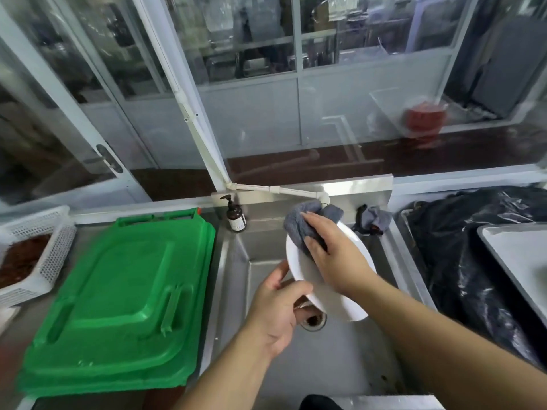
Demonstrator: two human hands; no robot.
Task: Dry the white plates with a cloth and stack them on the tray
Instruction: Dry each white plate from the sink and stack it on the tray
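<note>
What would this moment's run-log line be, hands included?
step: drying | left hand: grips white plate rim over sink | right hand: presses grey cloth on plate | tray: right, no plates visible

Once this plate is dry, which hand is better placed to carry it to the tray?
Probably the left hand: it already grips the white plate by its rim. The right hand presses the grey cloth, though the tray lies right.

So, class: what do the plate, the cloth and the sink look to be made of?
Plate: probably glazed ceramic, white and smooth, though melamine is possible. Cloth: grey fabric with a fuzzy, ribbed pile, likely microfibre. Sink: brushed stainless steel, dull grey sheen.
</note>
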